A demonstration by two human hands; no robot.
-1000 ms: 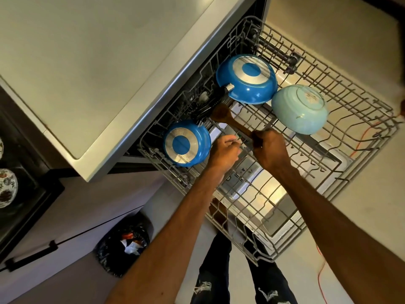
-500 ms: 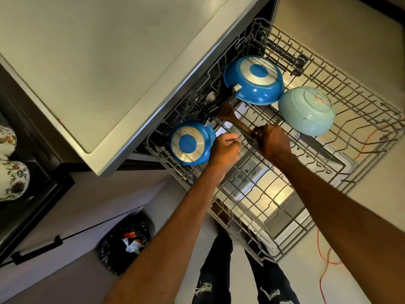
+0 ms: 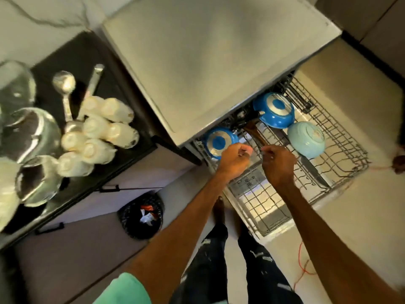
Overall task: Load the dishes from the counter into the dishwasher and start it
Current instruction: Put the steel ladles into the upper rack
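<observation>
White cups (image 3: pixel 96 137) crowd the black counter (image 3: pixel 92 51) with a steel ladle (image 3: pixel 64 84) beside them, its bowl toward 12 o'clock and its handle running down toward 6. These lie well apart from both hands, at about 9 o'clock from them, so we judge the left hand (image 3: pixel 235 157) the nearer for the next fetch. It hovers over the dishwasher rack (image 3: pixel 341 150) just beside the small blue pan (image 3: pixel 219 142), fingers curled. The right hand (image 3: pixel 278 163), also curled, sits at the handle end of the wooden spatula (image 3: pixel 254 132), whose long axis runs 11 to 5. Blur keeps us from telling whether either hand grips anything.
</observation>
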